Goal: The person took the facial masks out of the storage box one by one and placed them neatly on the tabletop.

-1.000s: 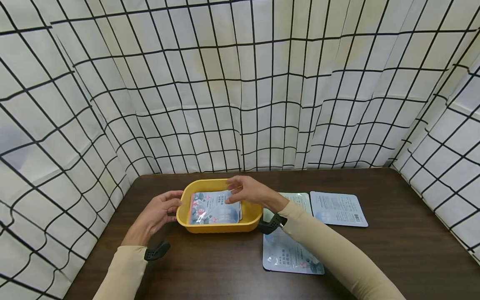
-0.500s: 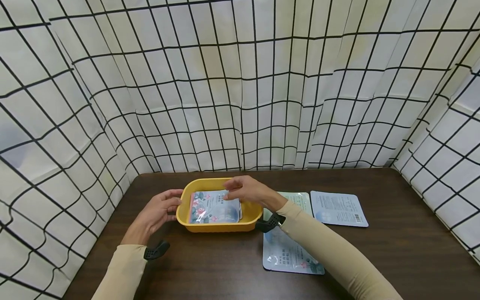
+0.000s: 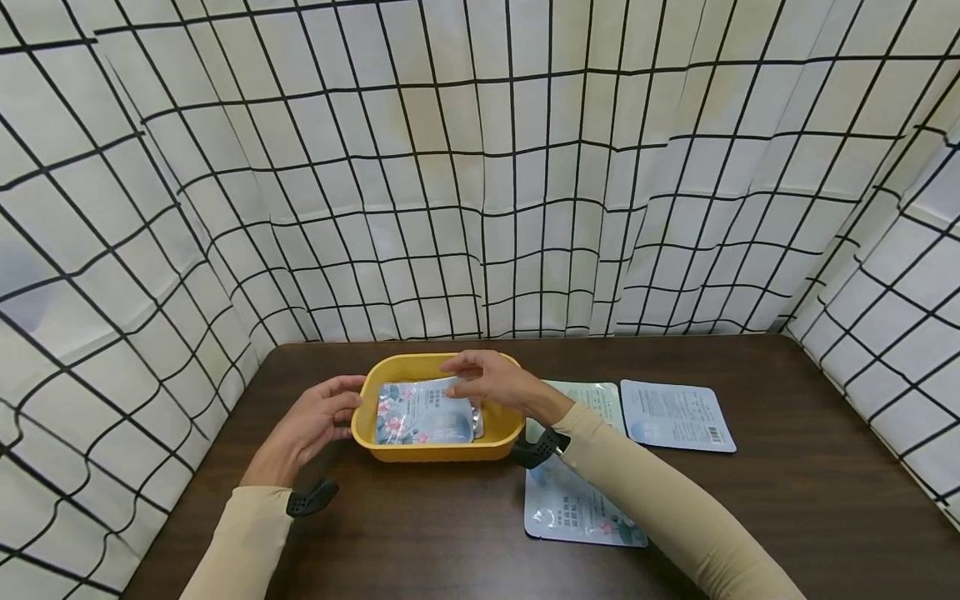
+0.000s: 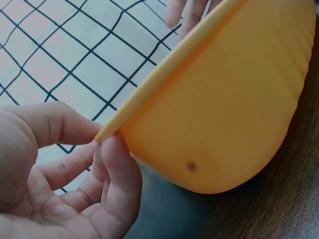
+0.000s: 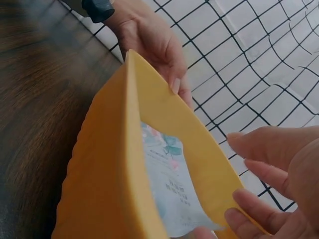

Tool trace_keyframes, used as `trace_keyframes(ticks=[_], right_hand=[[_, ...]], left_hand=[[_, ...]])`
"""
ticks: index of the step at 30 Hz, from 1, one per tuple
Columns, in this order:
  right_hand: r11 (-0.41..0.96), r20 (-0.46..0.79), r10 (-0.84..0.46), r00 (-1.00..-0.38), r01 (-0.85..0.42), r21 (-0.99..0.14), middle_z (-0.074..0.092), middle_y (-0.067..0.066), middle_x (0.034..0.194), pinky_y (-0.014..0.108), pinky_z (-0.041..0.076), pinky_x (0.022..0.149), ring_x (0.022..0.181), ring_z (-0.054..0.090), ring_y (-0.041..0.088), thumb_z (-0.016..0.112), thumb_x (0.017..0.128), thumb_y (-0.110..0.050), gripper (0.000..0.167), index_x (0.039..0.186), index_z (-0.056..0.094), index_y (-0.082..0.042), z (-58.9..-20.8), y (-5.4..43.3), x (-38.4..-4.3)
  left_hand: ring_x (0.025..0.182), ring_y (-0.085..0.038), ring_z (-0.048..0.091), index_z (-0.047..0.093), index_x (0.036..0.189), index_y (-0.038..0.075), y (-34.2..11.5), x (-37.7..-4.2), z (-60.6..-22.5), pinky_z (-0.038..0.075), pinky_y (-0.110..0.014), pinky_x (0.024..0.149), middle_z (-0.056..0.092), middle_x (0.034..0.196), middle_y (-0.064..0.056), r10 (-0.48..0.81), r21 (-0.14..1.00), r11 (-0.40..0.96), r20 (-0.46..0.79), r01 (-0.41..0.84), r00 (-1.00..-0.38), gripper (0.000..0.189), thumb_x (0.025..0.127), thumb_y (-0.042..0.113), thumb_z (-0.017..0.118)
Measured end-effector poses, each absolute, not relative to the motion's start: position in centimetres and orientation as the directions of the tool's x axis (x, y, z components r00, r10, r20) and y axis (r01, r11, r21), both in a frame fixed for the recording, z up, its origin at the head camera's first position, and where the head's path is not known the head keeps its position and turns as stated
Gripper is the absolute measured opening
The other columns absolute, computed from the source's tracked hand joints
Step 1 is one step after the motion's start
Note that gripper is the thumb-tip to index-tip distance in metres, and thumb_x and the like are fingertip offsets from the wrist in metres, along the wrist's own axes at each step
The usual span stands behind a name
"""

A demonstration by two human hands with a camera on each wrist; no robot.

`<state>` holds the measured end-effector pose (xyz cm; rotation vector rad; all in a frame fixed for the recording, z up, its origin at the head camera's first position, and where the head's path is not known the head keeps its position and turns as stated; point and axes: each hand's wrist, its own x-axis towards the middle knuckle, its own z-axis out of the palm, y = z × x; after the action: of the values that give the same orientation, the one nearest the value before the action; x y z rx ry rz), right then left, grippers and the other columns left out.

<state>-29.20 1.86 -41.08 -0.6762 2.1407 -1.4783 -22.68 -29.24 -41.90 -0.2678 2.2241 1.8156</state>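
My left hand (image 3: 318, 421) pinches the left rim of a yellow plastic bin (image 3: 442, 453), as the left wrist view (image 4: 219, 114) shows up close. Inside the bin lies a pale blue sheet mask packet (image 3: 423, 414) printed with pink flowers, with a silvery packet edge (image 3: 477, 422) showing under it. My right hand (image 3: 498, 385) reaches over the bin's right side, its fingers apart and thumb at the packet's upper right corner. In the right wrist view one fingertip (image 5: 203, 233) sits right at the packet's curled corner, with the other fingers (image 5: 251, 209) loosely extended.
On the dark wooden table (image 3: 420, 533), more packets lie right of the bin: a blue one (image 3: 577, 510) partly under my right forearm, a green one (image 3: 596, 398), and another blue one (image 3: 675, 417) with printed text. White grid-patterned curtains (image 3: 525, 192) enclose the back and sides.
The top packet in the bin has slid slightly left, baring more of the silvery packet beneath. My right hand has shifted a little left; the left hand stays on the rim.
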Motion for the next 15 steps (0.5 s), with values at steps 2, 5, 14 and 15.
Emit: trace_keyframes(ticks=[2, 5, 14, 15], right_hand=[[0.295, -0.069, -0.624, -0.778, -0.153, -0.943, 0.058, 0.011, 0.142, 0.047, 0.041, 0.113, 0.131, 0.054, 0.031, 0.075, 0.092, -0.021, 0.047, 0.135, 0.061, -0.007, -41.13, 1.88, -29.17], [0.292, -0.059, -0.614, -0.787, -0.157, -0.944, 0.055, 0.009, 0.146, 0.050, 0.039, 0.114, 0.136, 0.050, 0.032, 0.075, 0.093, -0.021, 0.047, 0.135, 0.061, -0.007, -41.17, 1.87, -29.09], [0.301, -0.086, -0.578, -0.811, -0.114, -0.947, 0.052, 0.006, 0.149, 0.050, 0.040, 0.114, 0.139, 0.046, 0.033, 0.073, 0.094, -0.021, 0.046, 0.136, 0.061, -0.010, -41.17, 1.83, -28.66], [0.308, -0.092, -0.570, -0.817, -0.109, -0.945, 0.053, 0.006, 0.148, 0.050, 0.041, 0.113, 0.138, 0.048, 0.033, 0.073, 0.094, -0.022, 0.046, 0.136, 0.061, -0.010, -41.15, 1.84, -28.65]], left_hand=[[0.099, -0.021, 0.064, 0.041, 0.152, 0.009, -29.23, -22.70, -41.88, 0.058, -0.032, 0.082, 0.056, 0.134, -0.018, 0.022, 0.931, 0.203, -0.312, -0.302, -0.950, 0.053, 0.103, 0.021, 0.057], [0.098, -0.021, 0.065, 0.041, 0.151, 0.008, -29.25, -22.68, -41.91, 0.058, -0.032, 0.082, 0.058, 0.131, -0.016, 0.026, 0.933, 0.199, -0.311, -0.300, -0.950, 0.053, 0.103, 0.021, 0.057], [0.099, -0.019, 0.065, 0.040, 0.151, 0.008, -29.17, -22.77, -41.92, 0.059, -0.032, 0.082, 0.059, 0.130, -0.013, 0.040, 0.937, 0.186, -0.307, -0.295, -0.951, 0.054, 0.102, 0.021, 0.059], [0.099, -0.019, 0.065, 0.040, 0.151, 0.008, -29.19, -22.78, -41.90, 0.058, -0.032, 0.082, 0.059, 0.130, -0.013, 0.040, 0.937, 0.186, -0.307, -0.295, -0.951, 0.054, 0.102, 0.021, 0.058]])
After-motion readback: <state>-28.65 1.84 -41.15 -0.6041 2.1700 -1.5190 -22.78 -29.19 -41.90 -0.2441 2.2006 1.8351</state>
